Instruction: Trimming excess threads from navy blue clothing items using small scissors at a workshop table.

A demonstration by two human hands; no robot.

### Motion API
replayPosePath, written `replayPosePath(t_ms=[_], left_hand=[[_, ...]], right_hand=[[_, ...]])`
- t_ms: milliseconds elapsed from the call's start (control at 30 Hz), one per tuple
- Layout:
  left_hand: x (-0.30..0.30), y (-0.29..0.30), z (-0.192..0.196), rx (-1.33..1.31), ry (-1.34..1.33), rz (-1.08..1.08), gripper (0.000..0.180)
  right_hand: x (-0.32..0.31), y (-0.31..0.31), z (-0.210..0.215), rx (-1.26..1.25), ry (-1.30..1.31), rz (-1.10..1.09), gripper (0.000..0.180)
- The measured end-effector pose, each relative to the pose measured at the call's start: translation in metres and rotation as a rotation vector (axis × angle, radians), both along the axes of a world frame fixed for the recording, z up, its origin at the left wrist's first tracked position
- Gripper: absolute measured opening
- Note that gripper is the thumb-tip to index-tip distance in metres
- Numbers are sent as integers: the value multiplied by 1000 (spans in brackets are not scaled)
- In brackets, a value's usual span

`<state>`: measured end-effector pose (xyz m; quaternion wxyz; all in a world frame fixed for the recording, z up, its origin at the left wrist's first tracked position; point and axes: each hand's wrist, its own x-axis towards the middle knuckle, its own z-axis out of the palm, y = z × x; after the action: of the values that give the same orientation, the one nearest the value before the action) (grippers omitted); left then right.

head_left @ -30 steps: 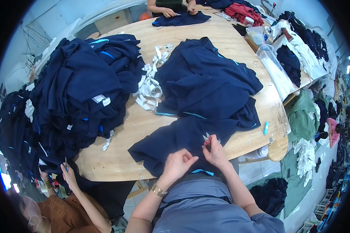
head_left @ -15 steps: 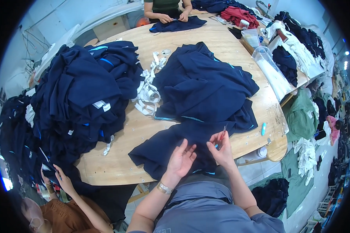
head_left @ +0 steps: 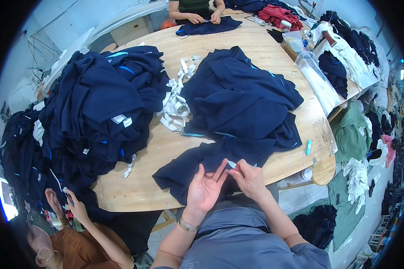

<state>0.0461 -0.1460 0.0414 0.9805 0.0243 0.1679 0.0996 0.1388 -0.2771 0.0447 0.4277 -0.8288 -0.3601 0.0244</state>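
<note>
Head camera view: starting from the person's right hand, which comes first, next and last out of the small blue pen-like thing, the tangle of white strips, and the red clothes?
From the right hand:
1. Small blue pen-like thing, just to its right near the table's near edge.
2. Tangle of white strips, mid-table to the left, between the two navy piles.
3. Red clothes, at the table's far end.

The small pale item pinched at the fingertips of the right hand [head_left: 249, 177] is too small to identify, and the left hand [head_left: 205, 188] covers the part of the dark navy garment [head_left: 197, 168] lying beneath it. The near edge of the table [head_left: 134, 197] is hidden behind the person's forearms and grey-clad torso, and its left side disappears under the large heap of navy garments [head_left: 94, 112]. The person across the table [head_left: 195, 6] is cut off at the top edge above the chest, while the seated person in brown [head_left: 83, 249] is cut off at the lower edge.
</note>
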Motion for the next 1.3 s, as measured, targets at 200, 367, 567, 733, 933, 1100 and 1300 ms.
replayPosePath(t_ms=[200, 367, 567, 733, 933, 1100, 1300], left_hand=[[1, 0, 4, -46, -42, -54, 41], [3, -4, 8, -26, 28, -49, 40], [5, -8, 15, 26, 81, -28, 36], [5, -5, 2, 234, 223, 47, 24], [5, -5, 7, 253, 279, 66, 30], [3, -8, 16, 245, 234, 72, 31], [-4, -6, 7, 198, 108, 26, 37]], right_hand=[[0, 2, -3, -116, -225, 39, 37], [-1, 3, -3, -149, -267, 57, 37], [-2, 4, -2, -130, -237, 41, 34], [0, 0, -7, -22, -87, -27, 32], [0, -3, -6, 39, 91, -67, 32], [-2, -2, -6, -7, -51, -11, 33], [-7, 3, -3, -74, -185, 14, 34]])
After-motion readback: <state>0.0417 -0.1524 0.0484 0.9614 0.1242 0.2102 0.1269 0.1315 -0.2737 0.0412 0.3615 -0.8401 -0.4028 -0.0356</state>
